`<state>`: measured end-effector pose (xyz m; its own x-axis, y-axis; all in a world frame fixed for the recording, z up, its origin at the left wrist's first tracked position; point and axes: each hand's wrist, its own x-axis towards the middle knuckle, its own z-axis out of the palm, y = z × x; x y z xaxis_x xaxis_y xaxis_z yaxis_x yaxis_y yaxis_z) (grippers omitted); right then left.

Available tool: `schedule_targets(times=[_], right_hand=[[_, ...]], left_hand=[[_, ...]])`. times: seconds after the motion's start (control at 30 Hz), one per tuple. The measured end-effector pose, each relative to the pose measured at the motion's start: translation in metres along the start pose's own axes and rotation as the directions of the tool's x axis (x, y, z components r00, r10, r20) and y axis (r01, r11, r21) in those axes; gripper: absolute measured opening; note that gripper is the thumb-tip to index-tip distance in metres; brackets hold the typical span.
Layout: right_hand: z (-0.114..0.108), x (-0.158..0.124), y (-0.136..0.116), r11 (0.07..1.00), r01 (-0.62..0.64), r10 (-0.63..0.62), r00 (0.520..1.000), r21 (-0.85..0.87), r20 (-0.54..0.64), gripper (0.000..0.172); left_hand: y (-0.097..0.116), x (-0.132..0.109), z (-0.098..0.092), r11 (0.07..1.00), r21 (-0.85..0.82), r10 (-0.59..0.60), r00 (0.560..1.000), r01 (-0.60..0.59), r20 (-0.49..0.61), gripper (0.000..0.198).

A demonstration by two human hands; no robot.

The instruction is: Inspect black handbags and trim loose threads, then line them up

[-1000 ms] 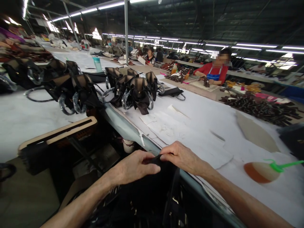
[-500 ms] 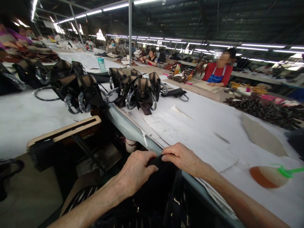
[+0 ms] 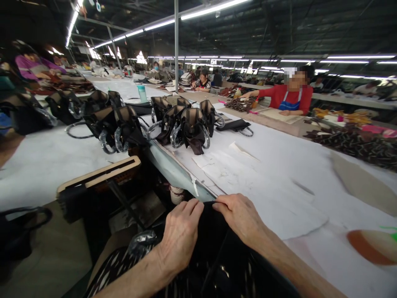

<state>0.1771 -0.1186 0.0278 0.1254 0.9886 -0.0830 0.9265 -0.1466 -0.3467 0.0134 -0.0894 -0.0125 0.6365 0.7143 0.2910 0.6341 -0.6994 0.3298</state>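
A black handbag (image 3: 214, 244) rests on my lap at the table's near edge, its lower part dark and hard to make out. My left hand (image 3: 183, 229) pinches its top edge from the left. Close beside it, my right hand (image 3: 240, 215) grips the same edge between thumb and fingers. A plastic-wrapped handle (image 3: 142, 243) shows left of my left wrist. Several black handbags (image 3: 194, 130) with wrapped handles stand on the white tabletop (image 3: 242, 182) ahead.
A wooden-edged stand (image 3: 99, 176) is at my left. On the right lie a grey sheet (image 3: 362, 182) and a bottle of brown liquid (image 3: 369, 247). A turquoise cup (image 3: 142, 94) stands farther back. Across the table sits a person in a red top (image 3: 276, 99), near heaped dark strips (image 3: 353, 140).
The view has swung slightly left. Both hands still hold the handbag's edge, and its wrapped handle now shows beside my left wrist. The person in red has stretched an arm out sideways.
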Motion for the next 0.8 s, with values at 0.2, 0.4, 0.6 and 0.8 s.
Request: schedule_targets(times=[0.2,0.4,0.6,0.8], right_hand=[[0.006,-0.003,-0.003,0.997,-0.031,0.027,0.998,-0.072,-0.062,0.026],[0.012,-0.007,-0.008,0.988,-0.040,0.022,0.992,-0.146,-0.122,0.023],[0.016,-0.009,-0.013,0.983,-0.018,-0.011,0.988,-0.185,-0.151,0.022],[0.024,-0.012,-0.015,0.976,-0.014,-0.035,0.975,-0.218,-0.218,0.022]], left_hand=[[-0.004,-0.017,0.032,0.996,0.022,0.084,0.953,-0.081,-0.292,0.031],[-0.004,-0.014,0.035,0.995,-0.066,0.033,0.899,-0.069,-0.437,0.023],[0.002,-0.004,0.023,0.927,-0.332,-0.260,0.937,0.174,-0.235,0.017],[0.004,-0.009,0.028,0.939,-0.281,-0.266,0.937,0.199,-0.226,0.021]])
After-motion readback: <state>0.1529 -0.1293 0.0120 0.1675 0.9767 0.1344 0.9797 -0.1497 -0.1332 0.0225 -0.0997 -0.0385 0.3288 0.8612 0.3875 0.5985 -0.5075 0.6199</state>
